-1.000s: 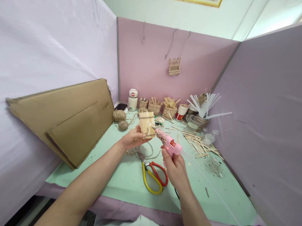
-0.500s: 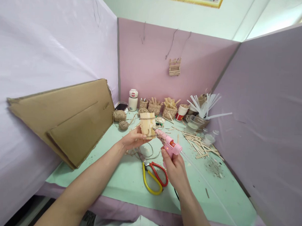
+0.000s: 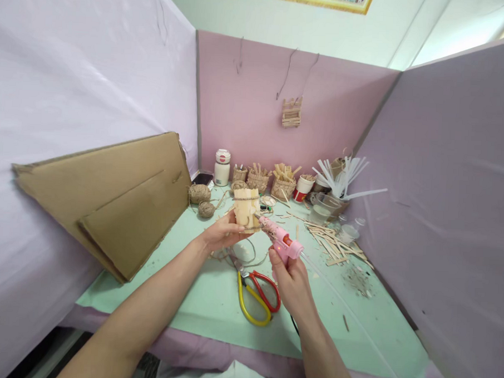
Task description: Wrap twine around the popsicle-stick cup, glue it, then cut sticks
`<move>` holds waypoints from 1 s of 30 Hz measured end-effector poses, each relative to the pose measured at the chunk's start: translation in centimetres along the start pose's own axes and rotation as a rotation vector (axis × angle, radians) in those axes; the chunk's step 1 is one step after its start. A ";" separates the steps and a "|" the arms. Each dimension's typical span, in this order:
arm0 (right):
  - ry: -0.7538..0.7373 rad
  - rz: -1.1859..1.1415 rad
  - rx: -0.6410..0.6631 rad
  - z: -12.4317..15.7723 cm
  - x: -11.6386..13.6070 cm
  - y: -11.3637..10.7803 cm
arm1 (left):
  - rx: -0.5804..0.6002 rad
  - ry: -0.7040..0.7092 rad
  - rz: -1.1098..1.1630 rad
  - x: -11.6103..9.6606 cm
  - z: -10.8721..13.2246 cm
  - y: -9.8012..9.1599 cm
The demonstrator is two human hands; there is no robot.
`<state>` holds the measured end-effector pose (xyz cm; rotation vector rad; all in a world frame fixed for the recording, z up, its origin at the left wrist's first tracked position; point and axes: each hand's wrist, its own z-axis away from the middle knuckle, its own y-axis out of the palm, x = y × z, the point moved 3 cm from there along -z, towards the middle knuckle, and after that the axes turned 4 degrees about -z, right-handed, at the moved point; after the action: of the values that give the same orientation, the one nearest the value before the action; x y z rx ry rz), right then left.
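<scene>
My left hand is closed around the lower left of a small container made of pale wooden sticks, with twine bands near its top and bottom. A pink hot glue gun is gripped in my right hand. Its nozzle points at the container's side, at or very near the surface; whether it touches I cannot tell. A long clear glue stick trails from the gun's back toward the lower right. Below the hands lie scissors with one yellow and one red handle, beside loose twine.
Twine balls and a white bottle stand at the back left. Stick-filled baskets line the back. Loose wooden sticks and a clear bowl lie right. Cardboard leans on the left wall.
</scene>
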<state>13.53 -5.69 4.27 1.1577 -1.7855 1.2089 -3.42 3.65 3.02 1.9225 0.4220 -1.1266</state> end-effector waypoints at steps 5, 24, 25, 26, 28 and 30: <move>0.004 0.017 0.012 -0.1 -0.1 0.0 | 0.007 0.005 0.002 0.0 0.0 0.0; -0.013 0.033 0.015 -0.1 -0.3 0.1 | -0.002 0.003 0.004 0.0 0.0 0.0; -0.016 0.035 0.011 -0.1 -0.3 0.1 | -0.002 0.003 0.005 0.0 0.0 0.0; -0.017 0.036 0.009 -0.1 -0.3 0.0 | -0.002 0.003 0.006 0.0 0.0 0.1; -0.019 0.036 0.008 -0.1 -0.2 0.0 | 0.001 0.002 0.006 0.0 0.0 0.1; -0.017 0.033 0.012 -0.1 -0.2 0.1 | 0.001 0.002 0.005 0.0 0.0 0.1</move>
<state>13.54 -5.50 4.15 1.1525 -1.8191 1.2342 -3.37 3.59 3.12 1.9246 0.4169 -1.1220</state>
